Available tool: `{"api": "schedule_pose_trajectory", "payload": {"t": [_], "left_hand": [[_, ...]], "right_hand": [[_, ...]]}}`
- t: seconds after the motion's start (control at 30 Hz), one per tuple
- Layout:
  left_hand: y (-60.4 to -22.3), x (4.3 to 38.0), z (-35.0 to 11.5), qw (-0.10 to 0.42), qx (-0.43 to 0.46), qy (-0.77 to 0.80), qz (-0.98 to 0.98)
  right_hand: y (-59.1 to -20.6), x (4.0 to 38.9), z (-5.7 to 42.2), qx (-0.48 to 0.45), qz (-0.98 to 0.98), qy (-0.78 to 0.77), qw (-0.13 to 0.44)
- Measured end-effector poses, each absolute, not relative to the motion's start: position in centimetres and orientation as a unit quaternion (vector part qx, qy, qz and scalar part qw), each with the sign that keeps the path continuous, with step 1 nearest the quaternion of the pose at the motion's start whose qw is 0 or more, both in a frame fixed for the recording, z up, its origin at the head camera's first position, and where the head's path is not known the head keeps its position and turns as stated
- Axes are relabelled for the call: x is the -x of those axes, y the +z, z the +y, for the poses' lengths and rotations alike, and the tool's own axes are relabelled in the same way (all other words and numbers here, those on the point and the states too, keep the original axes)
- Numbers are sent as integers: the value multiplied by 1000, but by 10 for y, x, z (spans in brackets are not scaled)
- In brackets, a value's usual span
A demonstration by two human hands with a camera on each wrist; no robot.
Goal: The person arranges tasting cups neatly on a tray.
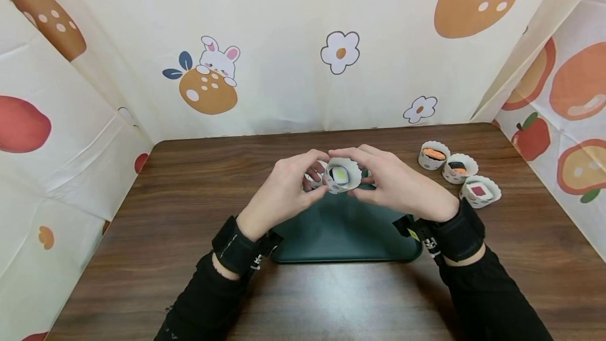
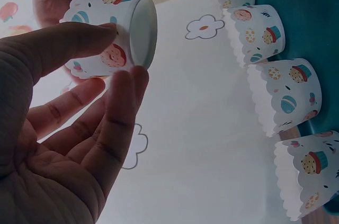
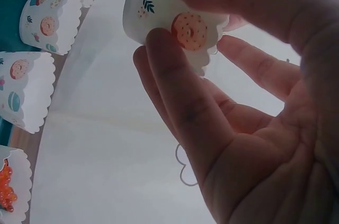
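Observation:
Both hands hold one paper baking cup (image 1: 354,177) with a scalloped rim and a printed pattern of cupcakes and doughnuts. Inside it lies a small sushi roll (image 1: 340,175) with a pale green centre. My left hand (image 1: 291,180) pinches the cup's left side between thumb and fingertips, as the left wrist view shows. On the opposite side, the thumb and fingers of my right hand (image 1: 397,183) grip the wall. The cup is held up over a dark green tray (image 1: 350,230). Several similar cups (image 2: 286,97) stand on the tray, mostly hidden behind the hands in the head view.
On the table's right side stand three more cups, holding orange-topped sushi (image 1: 434,154), a black-banded piece (image 1: 457,168) and a red-centred white roll (image 1: 478,190). Orange roe (image 3: 7,187) shows in another cup. A printed curtain (image 1: 284,83) hangs behind the wooden table (image 1: 189,193).

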State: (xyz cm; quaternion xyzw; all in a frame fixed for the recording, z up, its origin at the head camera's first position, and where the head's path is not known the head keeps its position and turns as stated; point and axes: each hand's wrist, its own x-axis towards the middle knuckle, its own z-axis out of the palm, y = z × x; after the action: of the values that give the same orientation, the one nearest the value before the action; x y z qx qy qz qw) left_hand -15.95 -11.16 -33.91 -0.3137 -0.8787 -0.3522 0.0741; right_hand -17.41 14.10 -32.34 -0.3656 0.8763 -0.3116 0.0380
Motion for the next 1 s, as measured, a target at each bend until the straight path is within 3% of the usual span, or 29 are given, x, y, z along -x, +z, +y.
{"api": "schedule_pose_trajectory", "payload": {"t": [0.23, 0.5, 1.0], "left_hand": [[-340, 159, -112, 57, 311, -370, -873], [-340, 159, -111, 36, 315, -361, -877], [-342, 158, -109, 60, 325, -322, -887]], "right_hand": [[-324, 175, 140, 379, 872, -310, 12], [-323, 176, 139, 369, 871, -324, 21], [-324, 178, 136, 369, 867, -335, 16]]}}
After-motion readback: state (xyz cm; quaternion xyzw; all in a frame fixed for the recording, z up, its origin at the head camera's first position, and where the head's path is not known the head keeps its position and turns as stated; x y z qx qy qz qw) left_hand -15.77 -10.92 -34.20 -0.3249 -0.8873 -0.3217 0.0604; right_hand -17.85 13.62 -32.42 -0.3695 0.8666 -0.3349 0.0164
